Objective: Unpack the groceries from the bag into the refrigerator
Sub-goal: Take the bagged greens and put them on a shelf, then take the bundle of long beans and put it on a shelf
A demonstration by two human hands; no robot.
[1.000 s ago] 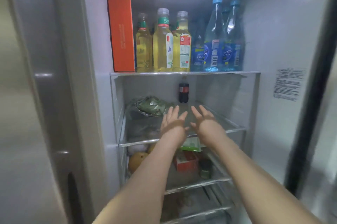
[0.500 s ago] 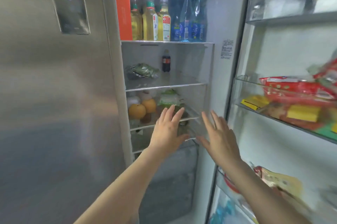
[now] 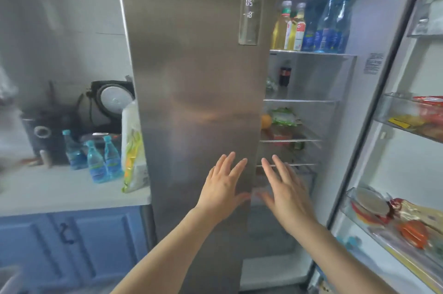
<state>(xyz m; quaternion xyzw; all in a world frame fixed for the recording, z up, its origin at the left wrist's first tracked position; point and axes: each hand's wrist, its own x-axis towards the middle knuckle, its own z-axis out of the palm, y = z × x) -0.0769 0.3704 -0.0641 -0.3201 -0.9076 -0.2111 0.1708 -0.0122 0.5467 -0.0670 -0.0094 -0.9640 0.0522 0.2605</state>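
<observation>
The refrigerator (image 3: 196, 78) stands with its right door swung open, showing lit shelves (image 3: 309, 100). Drink bottles (image 3: 311, 27) line the top shelf, and a small cola bottle (image 3: 285, 75) stands on the shelf below. My left hand (image 3: 224, 188) and my right hand (image 3: 286, 192) are both held out empty with fingers spread, in front of the closed left door and the lower shelves. A white and yellow plastic grocery bag (image 3: 133, 147) stands on the counter to the left, against the fridge side. Three blue water bottles (image 3: 96, 157) stand beside the bag.
The open door's bins (image 3: 412, 121) on the right hold red, yellow and orange packets. A white countertop (image 3: 60, 190) over blue cabinets (image 3: 72, 241) sits to the left, carrying a black appliance (image 3: 48, 135) and a rice cooker (image 3: 112, 99) at the back.
Both hands have drawn back out of the middle shelf and lowered, still empty. My view has pulled back and swung left, bringing the counter, bag and water bottles into sight.
</observation>
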